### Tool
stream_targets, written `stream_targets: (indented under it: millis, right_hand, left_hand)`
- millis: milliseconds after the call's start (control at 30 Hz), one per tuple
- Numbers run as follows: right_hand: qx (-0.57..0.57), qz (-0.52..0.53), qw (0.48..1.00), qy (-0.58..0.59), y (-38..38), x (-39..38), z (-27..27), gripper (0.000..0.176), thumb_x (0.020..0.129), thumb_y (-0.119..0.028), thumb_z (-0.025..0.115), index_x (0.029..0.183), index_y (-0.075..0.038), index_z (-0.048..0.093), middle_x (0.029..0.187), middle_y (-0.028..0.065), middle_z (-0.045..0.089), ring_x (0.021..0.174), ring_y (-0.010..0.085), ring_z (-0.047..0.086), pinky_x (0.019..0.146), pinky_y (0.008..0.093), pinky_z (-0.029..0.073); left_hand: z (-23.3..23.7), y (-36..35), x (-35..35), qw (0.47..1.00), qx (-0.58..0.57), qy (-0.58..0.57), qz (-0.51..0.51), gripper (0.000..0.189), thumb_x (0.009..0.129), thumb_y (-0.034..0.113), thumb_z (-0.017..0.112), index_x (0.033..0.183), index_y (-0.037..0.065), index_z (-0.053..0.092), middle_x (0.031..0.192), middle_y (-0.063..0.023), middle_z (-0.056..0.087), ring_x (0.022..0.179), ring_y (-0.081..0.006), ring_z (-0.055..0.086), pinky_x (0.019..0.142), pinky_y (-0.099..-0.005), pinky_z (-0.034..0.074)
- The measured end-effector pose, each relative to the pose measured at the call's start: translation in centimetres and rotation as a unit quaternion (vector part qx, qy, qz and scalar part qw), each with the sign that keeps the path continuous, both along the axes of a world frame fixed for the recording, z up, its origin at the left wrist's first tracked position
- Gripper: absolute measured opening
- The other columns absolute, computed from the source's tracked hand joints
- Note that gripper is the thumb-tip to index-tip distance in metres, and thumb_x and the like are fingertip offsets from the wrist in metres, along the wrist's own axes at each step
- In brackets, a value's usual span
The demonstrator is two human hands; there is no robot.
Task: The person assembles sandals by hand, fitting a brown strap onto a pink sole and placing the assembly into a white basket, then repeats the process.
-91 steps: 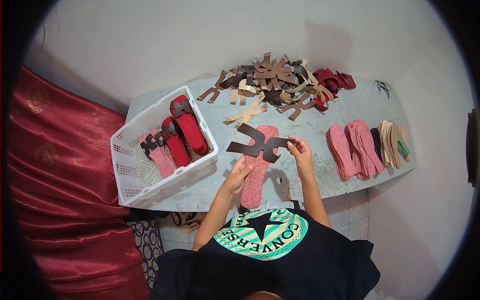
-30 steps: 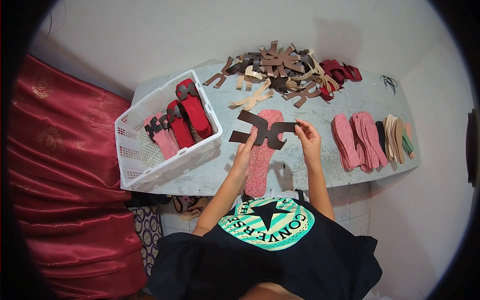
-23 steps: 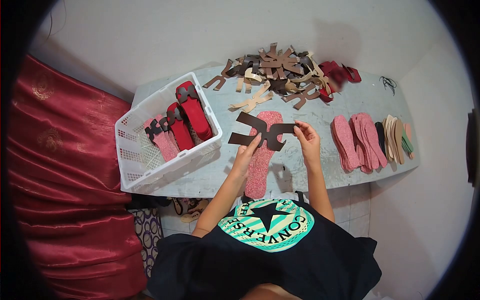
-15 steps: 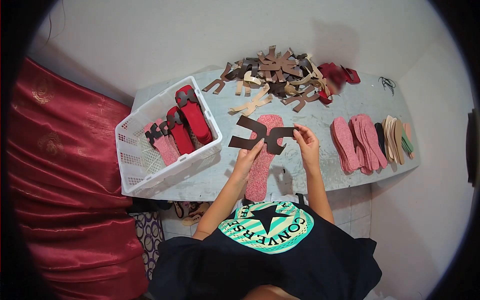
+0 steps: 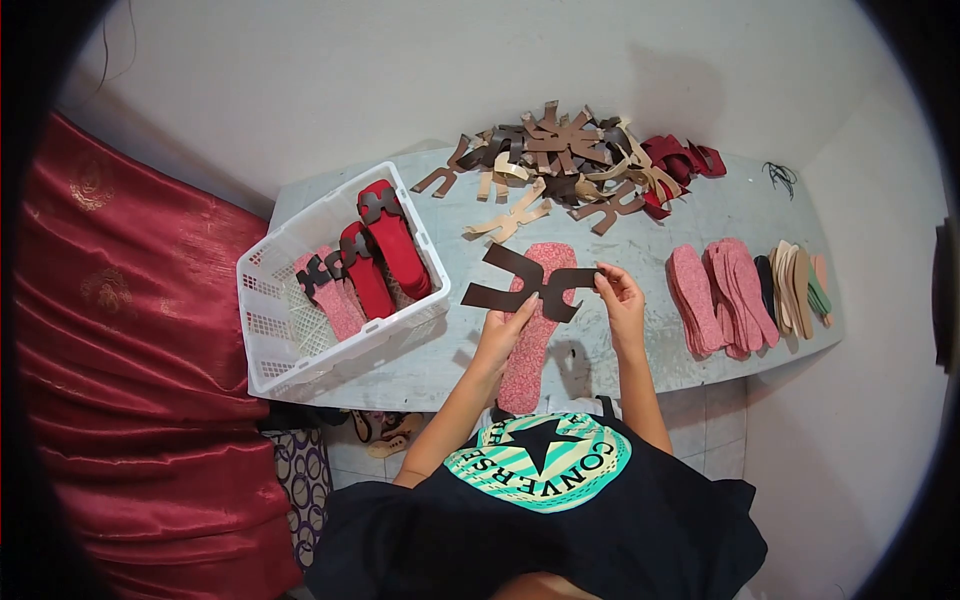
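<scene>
A dark brown H-shaped strap piece (image 5: 508,280) is held flat above a pink speckled insole (image 5: 527,370). My left hand (image 5: 507,335) pinches its lower middle edge, thumb on top. At its right end, my right hand (image 5: 620,298) grips the tip of the upper arm between thumb and fingers. The insole lies on the table, its narrow end towards my body, partly covered by the strap piece and my left hand.
A white basket (image 5: 345,355) with red and pink slippers stands at the left. Strap pieces (image 5: 565,140) are heaped at the back, beside red pieces (image 5: 672,155). Pink insoles (image 5: 740,295) and other soles (image 5: 797,285) lie at the right. A red curtain (image 5: 140,350) hangs far left.
The whole view has shifted slightly, with the table and its objects lower in the frame. Both hands keep their hold on the strap piece.
</scene>
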State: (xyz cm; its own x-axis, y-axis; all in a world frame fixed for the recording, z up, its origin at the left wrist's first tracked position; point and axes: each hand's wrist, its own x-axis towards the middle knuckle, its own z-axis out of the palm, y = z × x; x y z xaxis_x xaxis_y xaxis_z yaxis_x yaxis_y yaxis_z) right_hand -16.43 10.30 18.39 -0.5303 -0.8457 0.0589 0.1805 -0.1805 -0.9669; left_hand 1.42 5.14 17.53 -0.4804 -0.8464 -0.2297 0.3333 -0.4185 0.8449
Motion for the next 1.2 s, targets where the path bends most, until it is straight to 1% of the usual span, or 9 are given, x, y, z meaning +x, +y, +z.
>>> stream_targets:
  millis: [333, 400, 433, 467, 533, 667, 733, 967, 1200]
  right_hand:
    - [0.023, -0.002, 1.0, 0.017, 1.0, -0.4, -1.0, 0.032, 0.085, -0.01, 0.058, 0.115, -0.002, 0.053, 0.102, 0.0043, 0.054, 0.085, 0.0084, 0.054, 0.076, 0.0216, 0.043]
    - [0.059, 0.009, 0.998, 0.025, 1.3, -0.6, -1.7, 0.034, 0.085, -0.012, 0.058, 0.117, -0.002, 0.052, 0.102, 0.0047, 0.054, 0.087, 0.0089, 0.054, 0.077, 0.0218, 0.043]
    - [0.062, 0.009, 0.998, 0.023, 1.4, -0.7, -2.0, 0.034, 0.085, -0.012, 0.058, 0.117, -0.002, 0.052, 0.102, 0.0047, 0.054, 0.087, 0.0089, 0.054, 0.077, 0.0218, 0.043]
    - [0.078, 0.015, 0.997, 0.018, 1.6, -0.7, -2.4, 0.033, 0.085, -0.013, 0.058, 0.116, -0.002, 0.053, 0.103, 0.0048, 0.054, 0.088, 0.0089, 0.054, 0.077, 0.0218, 0.042]
    - [0.098, 0.019, 0.995, 0.012, 2.1, -1.0, -3.6, 0.033, 0.085, -0.014, 0.058, 0.116, -0.002, 0.053, 0.103, 0.0048, 0.055, 0.088, 0.0089, 0.054, 0.077, 0.0219, 0.042]
    - [0.149, 0.044, 0.987, 0.036, 3.7, -1.6, -7.9, 0.031, 0.085, -0.015, 0.058, 0.113, -0.002, 0.055, 0.099, 0.0045, 0.057, 0.085, 0.0084, 0.054, 0.075, 0.0216, 0.042]
    - [0.177, 0.051, 0.981, 0.063, 5.1, -1.9, -10.4, 0.03, 0.085, -0.015, 0.058, 0.112, -0.002, 0.055, 0.098, 0.0042, 0.058, 0.084, 0.0082, 0.054, 0.073, 0.0216, 0.043]
    - [0.248, 0.139, 0.924, 0.257, 8.8, -2.3, -14.8, 0.029, 0.08, -0.006, 0.06, 0.109, -0.005, 0.057, 0.093, 0.0059, 0.057, 0.082, 0.0151, 0.057, 0.075, 0.0256, 0.045]
    - [0.164, 0.233, 0.83, 0.479, 7.5, -2.1, -13.7, 0.036, 0.071, -0.002, 0.062, 0.106, -0.012, 0.059, 0.092, 0.0104, 0.051, 0.085, 0.0275, 0.052, 0.073, 0.0357, 0.044]
  left_hand:
    - [-1.2, -0.8, -0.8, 0.976, -0.167, -0.076, 0.115, 0.022, 0.081, 0.008, 0.062, 0.102, -0.001, 0.06, 0.098, -0.0066, 0.063, 0.085, -0.0127, 0.06, 0.076, -0.0248, 0.046]
    - [-1.6, -1.9, -0.6, 0.826, -0.421, -0.313, 0.204, 0.022, 0.081, 0.003, 0.06, 0.102, -0.003, 0.06, 0.098, -0.0109, 0.064, 0.086, -0.0157, 0.061, 0.074, -0.0271, 0.048]
    - [-1.3, -2.4, -0.9, 0.718, -0.555, -0.324, 0.266, 0.024, 0.077, 0.001, 0.062, 0.101, -0.003, 0.061, 0.104, -0.0159, 0.062, 0.087, -0.0249, 0.062, 0.073, -0.0303, 0.049]
    - [-1.0, -2.2, -0.5, 0.741, -0.515, -0.383, 0.199, 0.032, 0.072, 0.001, 0.063, 0.103, 0.0, 0.06, 0.109, -0.0164, 0.059, 0.091, -0.0311, 0.06, 0.074, -0.0343, 0.049]
    - [-5.9, -3.3, -0.4, 0.668, -0.598, -0.425, 0.122, 0.038, 0.069, 0.002, 0.062, 0.106, -0.002, 0.057, 0.11, -0.0181, 0.058, 0.094, -0.0313, 0.06, 0.076, -0.0378, 0.048]
    - [-13.4, -0.2, -0.4, 0.644, -0.62, -0.441, -0.078, 0.042, 0.069, 0.003, 0.055, 0.11, -0.004, 0.053, 0.112, -0.0213, 0.055, 0.105, -0.0317, 0.054, 0.085, -0.0392, 0.044]
    - [-16.7, 1.1, -0.2, 0.516, -0.712, -0.472, -0.06, 0.037, 0.073, 0.009, 0.05, 0.107, -0.005, 0.055, 0.114, -0.0207, 0.053, 0.1, -0.0304, 0.053, 0.086, -0.0401, 0.044]
    - [-17.7, 0.5, 0.3, 0.472, -0.731, -0.474, -0.135, 0.039, 0.073, 0.01, 0.048, 0.108, -0.008, 0.054, 0.114, -0.0251, 0.052, 0.106, -0.0339, 0.049, 0.095, -0.0411, 0.037]
    - [-17.5, 0.8, 1.2, 0.573, -0.677, -0.417, -0.198, 0.069, 0.067, 0.025, 0.061, 0.122, -0.01, 0.039, 0.126, -0.0288, 0.038, 0.119, -0.0423, 0.035, 0.102, -0.0455, 0.028]
